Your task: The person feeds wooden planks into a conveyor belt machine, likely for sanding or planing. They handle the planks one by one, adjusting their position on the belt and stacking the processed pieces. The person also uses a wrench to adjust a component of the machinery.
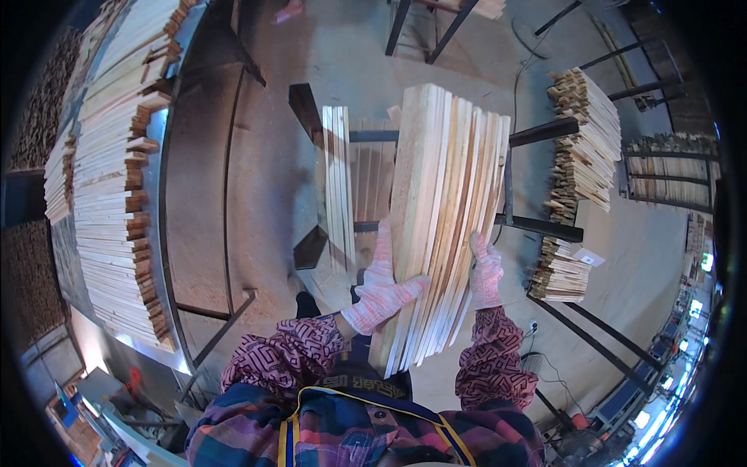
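Note:
A stack of pale wooden slats (pixel 447 194) stands on edge in front of me, the slats pressed face to face. My left hand (pixel 383 284), in a pink and white knit glove, presses on the stack's left side with its fingers along the side and its thumb over the top edges. On the opposite side, my right hand (pixel 485 272), gloved alike, grips the near right part of the stack, its lower fingers hidden. Left of the stack, a few more slats (pixel 337 187) lie across a dark metal rack (pixel 373 136).
A long row of slats (pixel 109 210) lines a metal-edged table (pixel 159 226) at the left. More slat piles (pixel 583 144) and a smaller pile (pixel 562 272) sit on the right, above dark metal legs (pixel 595 342). A cable (pixel 517 86) runs over the floor beyond the rack.

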